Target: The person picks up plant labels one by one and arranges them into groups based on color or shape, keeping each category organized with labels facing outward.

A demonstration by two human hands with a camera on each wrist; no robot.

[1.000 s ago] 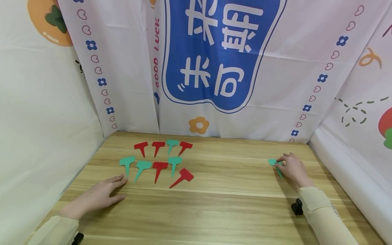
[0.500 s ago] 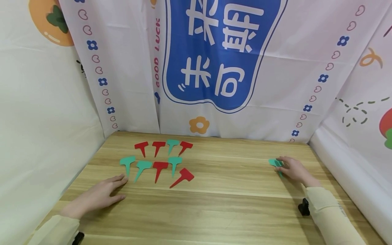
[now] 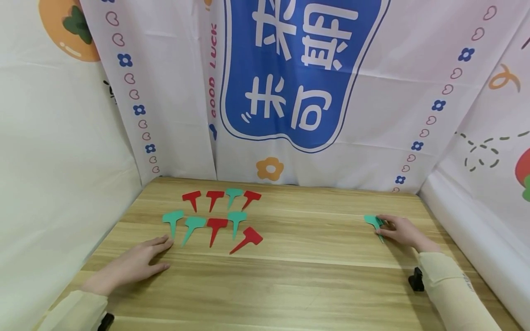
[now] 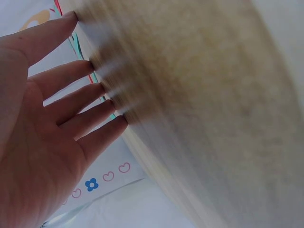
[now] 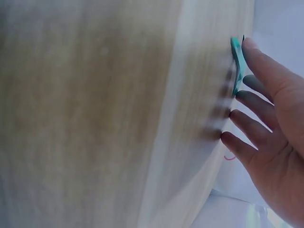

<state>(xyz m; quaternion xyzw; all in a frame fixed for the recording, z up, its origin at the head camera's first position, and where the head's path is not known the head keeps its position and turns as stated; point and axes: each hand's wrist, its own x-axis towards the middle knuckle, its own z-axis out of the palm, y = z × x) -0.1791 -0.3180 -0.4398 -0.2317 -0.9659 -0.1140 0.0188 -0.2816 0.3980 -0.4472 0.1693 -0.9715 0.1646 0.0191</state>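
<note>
Right hand (image 3: 401,231) slides bit toward 3 o'clock; more of green T-shaped plant tag (image 3: 371,219) shows at hand's 9 o'clock. Tag seems mostly set down. Cannot tell if hand pinches it. Left hand (image 3: 138,263), fingers spread, at 7 o'clock of nine other tags (image 3: 216,224).

Green T-shaped plant label (image 3: 371,220) near table's (image 3: 290,285) back right corner: part-hidden by right hand (image 3: 401,231). Sleeves (image 3: 455,280) cropped.
</note>
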